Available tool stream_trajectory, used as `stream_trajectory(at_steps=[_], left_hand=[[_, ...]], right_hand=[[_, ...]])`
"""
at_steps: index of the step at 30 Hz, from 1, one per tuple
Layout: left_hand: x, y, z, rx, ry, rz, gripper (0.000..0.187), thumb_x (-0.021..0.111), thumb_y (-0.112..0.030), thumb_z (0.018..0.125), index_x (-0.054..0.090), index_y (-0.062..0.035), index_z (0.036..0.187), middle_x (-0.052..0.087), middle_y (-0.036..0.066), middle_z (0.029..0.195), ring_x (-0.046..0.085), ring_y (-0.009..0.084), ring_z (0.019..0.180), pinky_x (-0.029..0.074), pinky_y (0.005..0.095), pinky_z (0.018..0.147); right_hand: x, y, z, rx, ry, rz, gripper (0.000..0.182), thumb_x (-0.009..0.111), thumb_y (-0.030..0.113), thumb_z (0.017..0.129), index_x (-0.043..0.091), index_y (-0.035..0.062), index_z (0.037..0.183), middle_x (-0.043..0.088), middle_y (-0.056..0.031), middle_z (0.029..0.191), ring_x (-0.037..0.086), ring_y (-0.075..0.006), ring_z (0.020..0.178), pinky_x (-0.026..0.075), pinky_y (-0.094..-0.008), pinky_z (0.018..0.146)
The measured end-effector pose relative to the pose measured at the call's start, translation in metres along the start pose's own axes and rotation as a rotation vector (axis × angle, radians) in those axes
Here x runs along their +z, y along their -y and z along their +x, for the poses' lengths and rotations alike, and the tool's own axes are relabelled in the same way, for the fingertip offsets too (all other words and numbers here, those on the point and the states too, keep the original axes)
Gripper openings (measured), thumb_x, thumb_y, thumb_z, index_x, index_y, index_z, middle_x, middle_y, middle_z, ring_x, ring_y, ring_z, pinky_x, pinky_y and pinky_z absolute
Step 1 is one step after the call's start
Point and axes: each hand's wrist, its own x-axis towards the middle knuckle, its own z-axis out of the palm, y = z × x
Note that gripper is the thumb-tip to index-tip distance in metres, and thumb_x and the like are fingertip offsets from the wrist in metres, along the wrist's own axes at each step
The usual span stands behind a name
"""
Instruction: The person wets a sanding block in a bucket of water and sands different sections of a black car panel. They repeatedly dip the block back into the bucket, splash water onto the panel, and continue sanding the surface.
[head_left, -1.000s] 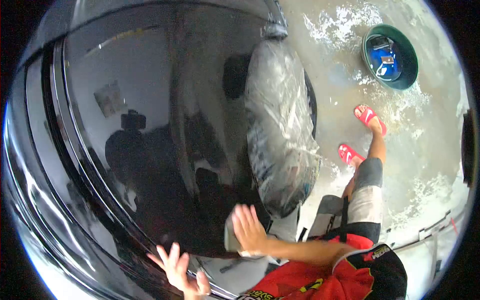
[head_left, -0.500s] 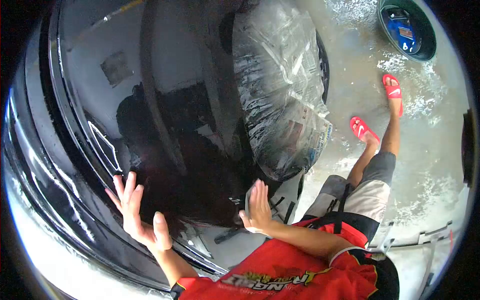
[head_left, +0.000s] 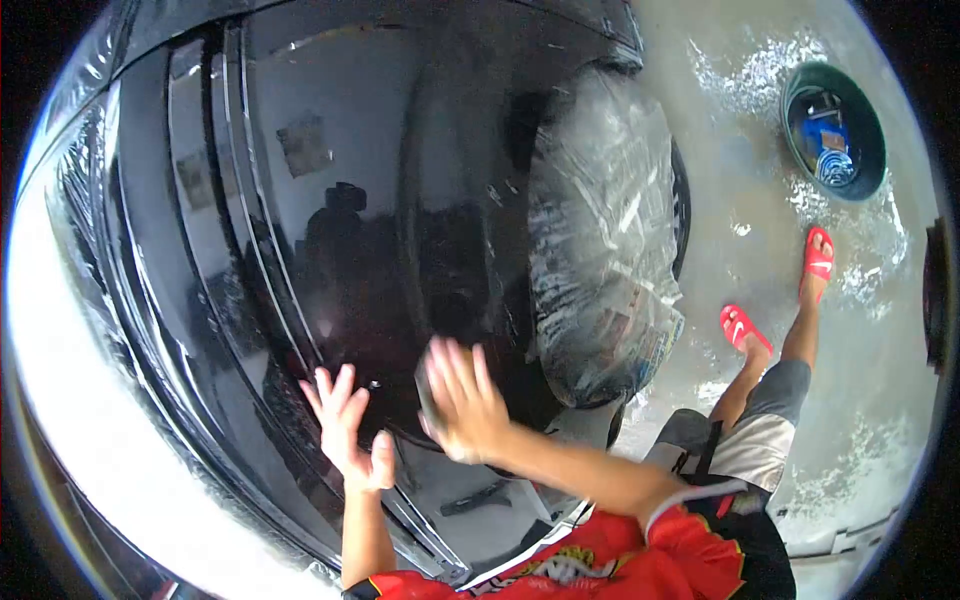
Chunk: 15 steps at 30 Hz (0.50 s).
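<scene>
Pressing my right hand (head_left: 462, 405) flat against the glossy black car body (head_left: 330, 250), I am keeping its fingers together over a pale pad (head_left: 424, 385) that peeks out at the thumb side; whether they are gripping it or only pushing on it, I cannot tell. Just beside it, my left hand (head_left: 348, 435) is lying on the same panel, fingers spread apart and holding nothing. Past my hands, a wheel wrapped in clear plastic and newspaper (head_left: 605, 270) is bulging from the car's side. Beyond that, my red sandals (head_left: 745, 328) with white swoosh marks are standing on wet concrete floor (head_left: 740, 190), and a green basin (head_left: 835, 130) is sitting well apart. Writing on my red jersey (head_left: 570, 570) is too blurred to read.
</scene>
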Motion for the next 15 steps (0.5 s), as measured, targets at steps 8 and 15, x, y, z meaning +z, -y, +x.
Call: stream_trajectory(at_steps=[8,15], left_hand=[[0.000,0.005,-0.005,-0.037,0.000,-0.032,0.050,0.057,-0.035,0.087,0.059,0.0007,0.122,0.055,0.028,0.135,0.035,0.0502,0.139,0.011,0.0667,0.115],[0.001,0.005,-0.014,-0.037,0.072,0.018,0.051,0.055,-0.037,0.088,0.057,-0.0008,0.124,0.046,0.030,0.143,0.030,0.0508,0.142,0.010,0.0674,0.115]], right_hand=[[-0.108,-0.097,0.260,0.180,-0.408,-0.322,0.069,0.032,0.037,0.103,0.020,-0.0141,0.149,0.014,-0.0315,0.159,0.013,-0.0415,0.149,0.007,-0.0549,0.121],[-0.114,-0.035,0.222,0.201,-0.157,-0.166,0.071,0.041,0.033,0.098,0.023,-0.0162,0.147,0.013,-0.0355,0.157,0.013,-0.0460,0.148,0.007,-0.0598,0.120]])
